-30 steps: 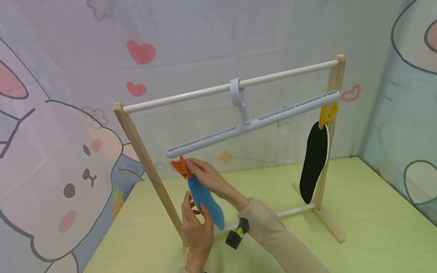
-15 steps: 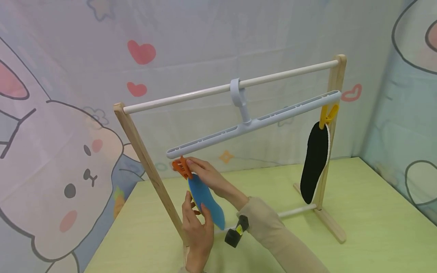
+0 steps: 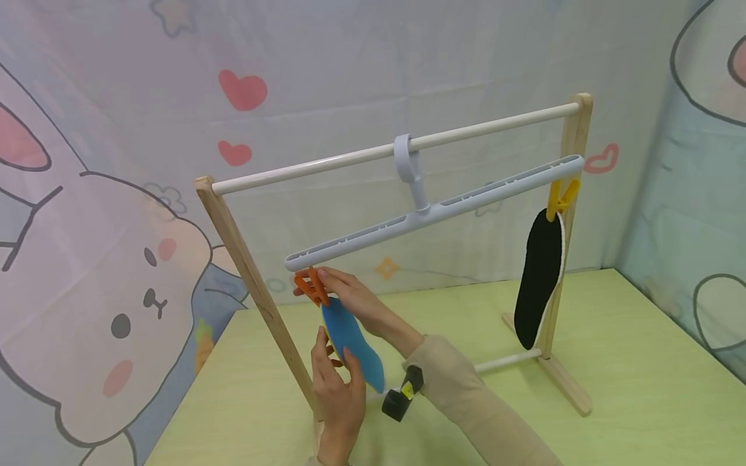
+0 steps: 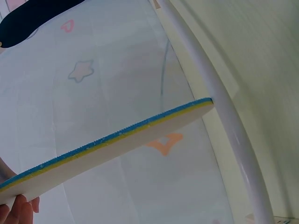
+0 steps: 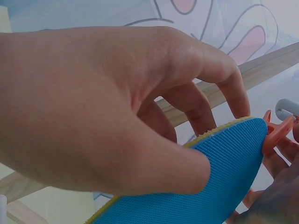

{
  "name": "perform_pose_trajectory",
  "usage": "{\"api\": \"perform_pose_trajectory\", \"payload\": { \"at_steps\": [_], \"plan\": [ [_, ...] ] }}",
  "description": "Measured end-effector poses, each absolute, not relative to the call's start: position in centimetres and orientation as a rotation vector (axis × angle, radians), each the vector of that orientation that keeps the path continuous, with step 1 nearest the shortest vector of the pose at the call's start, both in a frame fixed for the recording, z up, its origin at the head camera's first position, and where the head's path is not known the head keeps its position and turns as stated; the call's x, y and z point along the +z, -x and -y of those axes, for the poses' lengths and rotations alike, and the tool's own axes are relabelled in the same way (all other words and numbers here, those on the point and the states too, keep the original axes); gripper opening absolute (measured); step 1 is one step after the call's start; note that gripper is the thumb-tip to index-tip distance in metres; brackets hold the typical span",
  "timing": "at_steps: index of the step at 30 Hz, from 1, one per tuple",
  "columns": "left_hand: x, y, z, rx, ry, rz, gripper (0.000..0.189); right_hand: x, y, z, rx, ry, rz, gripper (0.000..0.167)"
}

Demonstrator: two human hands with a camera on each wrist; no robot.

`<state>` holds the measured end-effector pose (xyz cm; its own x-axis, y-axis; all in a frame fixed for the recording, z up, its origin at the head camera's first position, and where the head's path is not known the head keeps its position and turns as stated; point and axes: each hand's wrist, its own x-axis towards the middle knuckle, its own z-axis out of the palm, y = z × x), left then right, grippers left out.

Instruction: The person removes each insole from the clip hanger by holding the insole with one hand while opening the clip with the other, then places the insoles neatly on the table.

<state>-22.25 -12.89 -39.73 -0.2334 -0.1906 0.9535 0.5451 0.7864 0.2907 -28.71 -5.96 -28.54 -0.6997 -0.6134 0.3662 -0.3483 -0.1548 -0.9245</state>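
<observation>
A blue shoe insole [image 3: 352, 340] with a yellow layer and pale underside hangs slanted below the left end of a grey hanger [image 3: 350, 247]. Its upper tip sits at the mouth of an orange clothespin [image 3: 315, 286], just under the hanger bar. My right hand [image 3: 361, 301] pinches the clothespin. Lower down, my left hand [image 3: 339, 388] holds the insole's edge, thumb in front and fingers behind. In the right wrist view a thumb [image 5: 187, 172] lies on the insole's blue face. The left wrist view shows the insole [image 4: 112, 144] edge-on; fingertips [image 4: 21, 210] touch its underside.
The hanger hooks over the white top rail [image 3: 309, 167] of a wooden stand. At its right end a yellow clothespin [image 3: 561, 199] holds a black insole [image 3: 539, 278]. A white lower bar [image 3: 507, 360] spans the stand's feet above the pale green table [image 3: 618, 323].
Both hands and the blue insole stay in nearly the same place. A right fingertip shows more plainly beside the orange clothespin, whose arms look slightly more apart.
</observation>
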Motion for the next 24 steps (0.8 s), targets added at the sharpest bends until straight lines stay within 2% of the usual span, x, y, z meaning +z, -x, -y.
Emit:
{"api": "perform_pose_trajectory", "payload": {
  "at_steps": [24],
  "plan": [
    [-39.55,22.22,12.9,-0.699,0.287,1.662,0.043,-28.74,29.02,6.15,-1.961,1.042,-1.894,0.041]
  ]
}}
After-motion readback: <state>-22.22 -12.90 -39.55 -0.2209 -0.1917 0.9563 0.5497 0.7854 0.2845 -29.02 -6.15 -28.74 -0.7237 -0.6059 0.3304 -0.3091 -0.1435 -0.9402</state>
